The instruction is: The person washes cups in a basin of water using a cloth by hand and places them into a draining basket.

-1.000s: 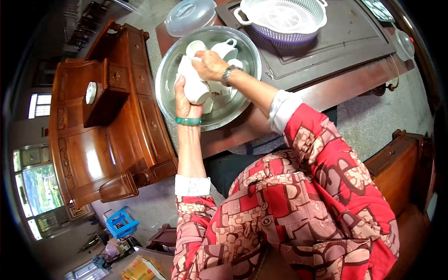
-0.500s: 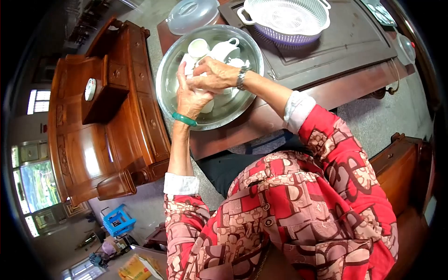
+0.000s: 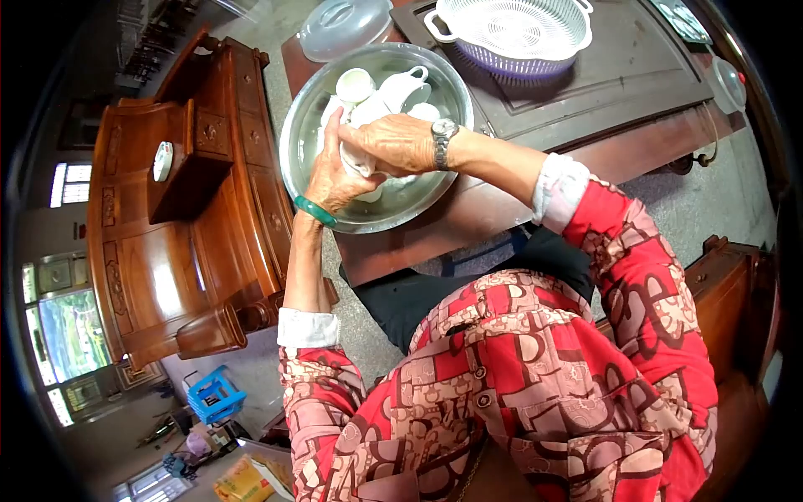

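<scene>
While both hands meet over the metal basin (image 3: 301, 125), the left hand (image 3: 333, 177) has its grip around a white piece (image 3: 358, 159), form mostly hidden; the right hand (image 3: 395, 142) lies against it, finger closure not determinable. Hold over basin presumably contains drips. White cup (image 3: 355, 84) and handled white pitcher (image 3: 402, 89) sit inside, near the counter's (image 3: 418, 238) left edge. Clear lid (image 3: 345, 32) farther along that edge; white colander (image 3: 529, 29) to the right, on dark tray (image 3: 606, 84).

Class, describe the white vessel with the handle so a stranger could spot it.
Find the big metal basin. Inside, just beyond the right hand, sits the vessel. Unlike the white pieces around it, it shows a looped handle.
</scene>
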Tool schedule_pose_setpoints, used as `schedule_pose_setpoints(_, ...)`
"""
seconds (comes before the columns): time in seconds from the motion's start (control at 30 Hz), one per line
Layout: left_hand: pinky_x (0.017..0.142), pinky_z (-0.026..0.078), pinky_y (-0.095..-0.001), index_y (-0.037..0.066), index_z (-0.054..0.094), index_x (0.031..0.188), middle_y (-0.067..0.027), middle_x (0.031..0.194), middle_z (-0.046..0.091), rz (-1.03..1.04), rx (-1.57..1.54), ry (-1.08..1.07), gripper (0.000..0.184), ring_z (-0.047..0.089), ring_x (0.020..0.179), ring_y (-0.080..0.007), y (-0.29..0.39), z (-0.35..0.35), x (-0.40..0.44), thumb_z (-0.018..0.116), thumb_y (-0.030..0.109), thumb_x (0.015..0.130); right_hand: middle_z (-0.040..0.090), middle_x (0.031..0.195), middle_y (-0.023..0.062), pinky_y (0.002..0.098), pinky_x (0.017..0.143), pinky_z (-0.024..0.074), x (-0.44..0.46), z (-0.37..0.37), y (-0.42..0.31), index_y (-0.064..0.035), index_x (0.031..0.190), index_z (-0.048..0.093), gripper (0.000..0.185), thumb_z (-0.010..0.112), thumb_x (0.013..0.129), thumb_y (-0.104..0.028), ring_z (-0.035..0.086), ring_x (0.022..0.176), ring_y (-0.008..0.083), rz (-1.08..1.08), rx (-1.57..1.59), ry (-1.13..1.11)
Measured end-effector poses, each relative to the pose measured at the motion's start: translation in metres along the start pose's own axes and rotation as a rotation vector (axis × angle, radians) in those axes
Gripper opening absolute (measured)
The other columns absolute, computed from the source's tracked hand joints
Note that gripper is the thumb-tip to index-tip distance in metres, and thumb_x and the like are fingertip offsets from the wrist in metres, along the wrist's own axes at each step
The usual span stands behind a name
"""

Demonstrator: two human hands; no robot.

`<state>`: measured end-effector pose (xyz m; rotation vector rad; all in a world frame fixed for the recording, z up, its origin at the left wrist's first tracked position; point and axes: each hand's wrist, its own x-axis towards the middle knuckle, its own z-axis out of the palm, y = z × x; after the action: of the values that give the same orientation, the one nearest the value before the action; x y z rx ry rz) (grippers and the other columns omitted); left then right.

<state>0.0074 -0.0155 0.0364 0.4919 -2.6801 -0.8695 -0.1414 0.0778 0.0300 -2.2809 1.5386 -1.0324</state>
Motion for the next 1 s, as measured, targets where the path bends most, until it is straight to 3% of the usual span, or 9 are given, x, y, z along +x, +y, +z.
schedule_pose_setpoints(0.17, 0.085, 0.046, -0.0394, 0.01, 0.014, 0.139, -0.0203, 0.11, 0.054, -0.162, -0.024, -0.016, 0.11, 0.055, 0.101, -0.0329, 0.021, -0.001, 0.004, 0.077, 0.017, 0.049, 0.06, 0.068, 0.022, 0.0428, 0.057, 0.0473, 0.009, 0.001, 0.005, 0.0011, 0.083, 0.055, 0.022, 0.062, 0.063, -0.006, 0.061, 0.068, 0.0369, 0.07, -0.186, -0.032)
schedule_pose_setpoints(0.23, 0.074, 0.05, -0.0388, 0.011, 0.01, 0.139, -0.0228, 0.092, 0.06, -0.131, 0.129, 0.047, 0.11, 0.06, 0.088, -0.0376, 0.021, 0.005, 0.008, 0.075, 0.017, 0.05, 0.06, 0.067, 0.022, 0.0423, 0.057, 0.0479, 0.01, 0.006, 0.006, 0.0013, 0.073, 0.058, 0.014, 0.06, 0.062, -0.008, 0.061, 0.067, 0.0365, 0.16, -0.171, -0.02)
schedule_pose_setpoints(0.37, 0.071, 0.05, -0.0393, 0.012, 0.012, 0.138, -0.0211, 0.094, 0.06, -0.065, 0.188, 0.113, 0.111, 0.06, 0.086, -0.0367, 0.013, 0.013, 0.012, 0.077, 0.017, 0.048, 0.057, 0.057, 0.0086, 0.0327, 0.046, 0.0435, 0.016, 0.02, 0.034, 0.0005, 0.068, 0.059, 0.015, 0.057, 0.071, -0.014, 0.055, 0.05, 0.0204, 0.459, 0.513, -0.01)
schedule_pose_setpoints(0.43, 0.073, 0.05, -0.0398, 0.012, 0.014, 0.138, -0.0198, 0.1, 0.058, -0.024, 0.157, 0.207, 0.112, 0.059, 0.089, -0.0354, 0.011, 0.012, 0.014, 0.079, 0.017, 0.047, 0.05, 0.055, 0.0009, 0.0206, 0.034, 0.0209, 0.013, 0.007, 0.023, -0.0076, 0.075, 0.063, 0.012, 0.059, 0.079, -0.018, 0.033, 0.039, 0.0027, 0.801, 1.115, 0.047)
schedule_pose_setpoints(0.5, 0.073, 0.05, -0.0394, 0.013, 0.015, 0.138, -0.0188, 0.105, 0.057, -0.029, 0.165, 0.229, 0.111, 0.059, 0.091, -0.0346, 0.01, 0.011, 0.014, 0.079, 0.016, 0.047, 0.051, 0.056, 0.0018, 0.0231, 0.037, 0.0289, 0.01, 0.006, 0.015, -0.0049, 0.076, 0.062, 0.017, 0.061, 0.078, -0.021, 0.04, 0.042, 0.0063, 0.766, 1.383, 0.177)
schedule_pose_setpoints(0.6, 0.074, 0.051, -0.0404, 0.012, 0.016, 0.138, -0.0188, 0.1, 0.058, 0.101, 0.245, 0.186, 0.104, 0.061, 0.087, -0.0345, 0.011, 0.006, 0.015, 0.075, 0.016, 0.052, 0.052, 0.057, 0.0011, 0.0263, 0.043, 0.0374, 0.018, 0.019, 0.023, -0.002, 0.074, 0.061, 0.019, 0.062, 0.076, -0.021, 0.047, 0.049, 0.0098, 0.583, 0.809, 0.106)
schedule_pose_setpoints(0.73, 0.071, 0.049, -0.0392, 0.011, 0.013, 0.139, -0.0196, 0.094, 0.06, 0.03, 0.125, 0.016, 0.11, 0.06, 0.082, -0.037, 0.014, 0.0, 0.016, 0.075, 0.017, 0.048, 0.062, 0.066, 0.0148, 0.0421, 0.059, 0.0476, 0.009, 0.007, 0.009, -0.0063, 0.069, 0.061, 0.011, 0.062, 0.059, -0.012, 0.062, 0.067, 0.0322, 0.163, -0.195, -0.05)
schedule_pose_setpoints(0.9, 0.071, 0.049, -0.0394, 0.011, 0.015, 0.139, -0.0185, 0.093, 0.06, 0.005, 0.091, -0.026, 0.109, 0.06, 0.082, -0.0359, 0.012, -0.003, 0.016, 0.075, 0.017, 0.048, 0.062, 0.068, 0.0161, 0.0419, 0.058, 0.0479, 0.006, 0.003, 0.008, -0.0052, 0.072, 0.063, 0.012, 0.061, 0.062, -0.013, 0.062, 0.066, 0.0321, 0.075, -0.284, -0.091)
schedule_pose_setpoints(1.0, 0.072, 0.049, -0.0393, 0.011, 0.016, 0.139, -0.0172, 0.092, 0.06, 0.061, 0.209, 0.052, 0.11, 0.06, 0.084, -0.035, 0.011, 0.004, 0.017, 0.077, 0.017, 0.047, 0.062, 0.068, 0.0186, 0.0386, 0.059, 0.0478, 0.013, 0.013, 0.015, -0.001, 0.081, 0.064, 0.024, 0.054, 0.068, -0.019, 0.061, 0.064, 0.0289, 0.512, 0.34, -0.075)
